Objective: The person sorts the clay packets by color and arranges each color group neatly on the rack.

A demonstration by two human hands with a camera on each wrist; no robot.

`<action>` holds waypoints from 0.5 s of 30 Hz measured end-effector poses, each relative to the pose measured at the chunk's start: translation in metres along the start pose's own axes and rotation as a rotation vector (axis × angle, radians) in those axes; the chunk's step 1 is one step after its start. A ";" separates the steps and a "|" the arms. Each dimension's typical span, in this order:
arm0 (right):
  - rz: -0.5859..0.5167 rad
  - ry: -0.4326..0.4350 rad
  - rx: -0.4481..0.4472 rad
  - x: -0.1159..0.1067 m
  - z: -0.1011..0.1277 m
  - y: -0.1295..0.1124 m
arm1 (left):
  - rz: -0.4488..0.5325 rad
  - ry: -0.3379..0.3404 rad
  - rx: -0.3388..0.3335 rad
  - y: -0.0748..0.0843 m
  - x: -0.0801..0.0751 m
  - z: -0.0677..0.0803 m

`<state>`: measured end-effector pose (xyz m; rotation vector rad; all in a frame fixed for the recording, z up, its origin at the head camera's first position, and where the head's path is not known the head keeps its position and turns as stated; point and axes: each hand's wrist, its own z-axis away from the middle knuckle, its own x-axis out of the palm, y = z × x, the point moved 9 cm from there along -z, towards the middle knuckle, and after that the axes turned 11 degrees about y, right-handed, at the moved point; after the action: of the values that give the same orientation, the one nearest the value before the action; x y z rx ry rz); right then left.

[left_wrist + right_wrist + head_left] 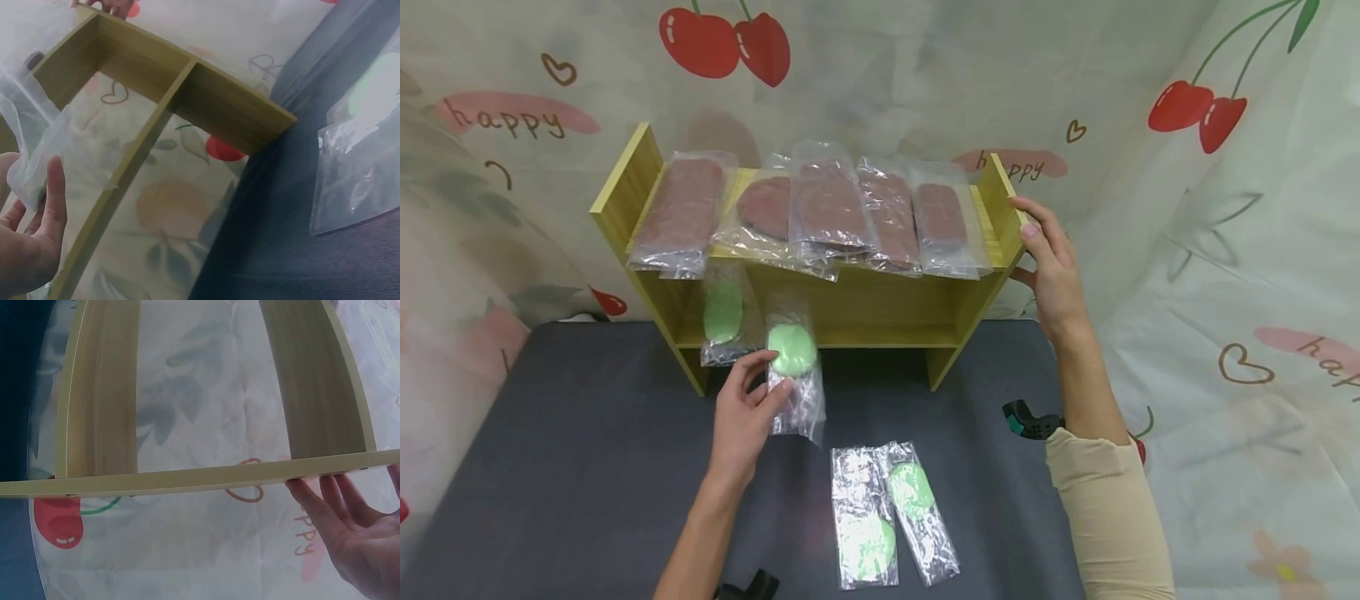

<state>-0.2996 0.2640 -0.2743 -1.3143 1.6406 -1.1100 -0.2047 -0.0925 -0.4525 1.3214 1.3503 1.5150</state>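
My left hand [777, 372] pinches a clear bag with a round green pad [793, 350] just in front of the lower level of a yellow wooden shelf [850, 308]. The left wrist view shows that hand [31, 231] with the bag's crinkled plastic [44, 150] beside the shelf frame [187, 94]. My right hand [1047, 250] rests with straight fingers on the shelf's right side panel [1003, 208]; in the right wrist view its fingers [325, 500] touch the panel's edge [187, 478]. Another green-pad bag [723, 315] stands on the lower level at the left.
Several clear bags of brown pads [831, 208] lie across the top level. Two more green-pad bags [865, 533] [917, 500] lie flat on the dark grey table [550, 433]. A cherry-print cloth [1225, 250] hangs behind and to the sides.
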 end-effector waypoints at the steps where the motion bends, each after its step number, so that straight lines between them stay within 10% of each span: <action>1: 0.002 0.000 0.000 0.000 0.000 0.000 | 0.006 0.004 0.001 0.002 0.000 -0.001; 15: -0.005 0.002 -0.004 0.001 0.000 0.001 | -0.079 0.077 -0.030 0.008 -0.004 -0.022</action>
<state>-0.3000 0.2635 -0.2752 -1.3208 1.6422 -1.1120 -0.2238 -0.1031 -0.4438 1.1883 1.4055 1.5398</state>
